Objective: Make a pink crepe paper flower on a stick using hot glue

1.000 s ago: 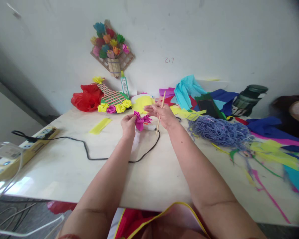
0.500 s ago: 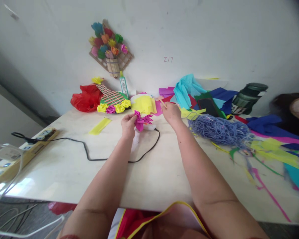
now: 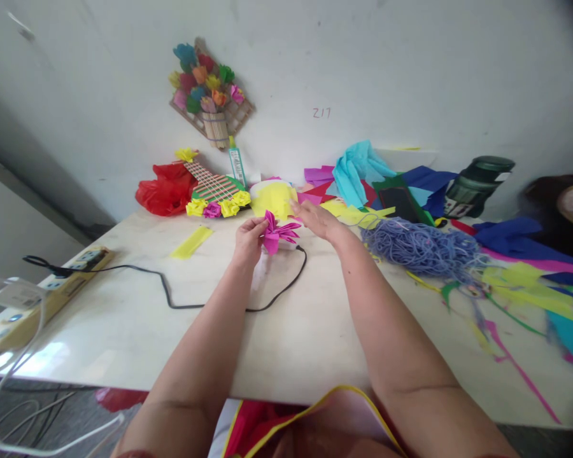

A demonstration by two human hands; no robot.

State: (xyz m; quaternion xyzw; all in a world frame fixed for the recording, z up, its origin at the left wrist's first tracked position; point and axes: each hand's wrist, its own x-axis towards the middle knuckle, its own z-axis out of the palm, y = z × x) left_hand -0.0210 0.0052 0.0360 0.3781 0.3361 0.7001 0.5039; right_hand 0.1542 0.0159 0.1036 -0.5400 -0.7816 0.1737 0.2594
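My left hand (image 3: 246,240) pinches a folded magenta paper flower (image 3: 275,232) just above the pale table (image 3: 124,318). My right hand (image 3: 319,219) is beside the flower on its right, fingers spread and touching the petals, holding nothing that I can see. Behind the flower lie a small white object and the end of a black cable (image 3: 210,299). A yellow paper sheet (image 3: 272,198) lies just beyond my hands.
A power strip (image 3: 52,286) sits at the left edge. Red plastic bag (image 3: 165,186), striped craft piece with paper flowers (image 3: 214,191), glue bottle (image 3: 237,165) stand at the back. Purple yarn heap (image 3: 423,247), coloured paper sheets and strips fill the right. A person sits far right.
My right hand had a wooden stick upright one second ago, carried it back toward the paper pile, and now returns to the flower without it. The left hand raised the flower slightly.
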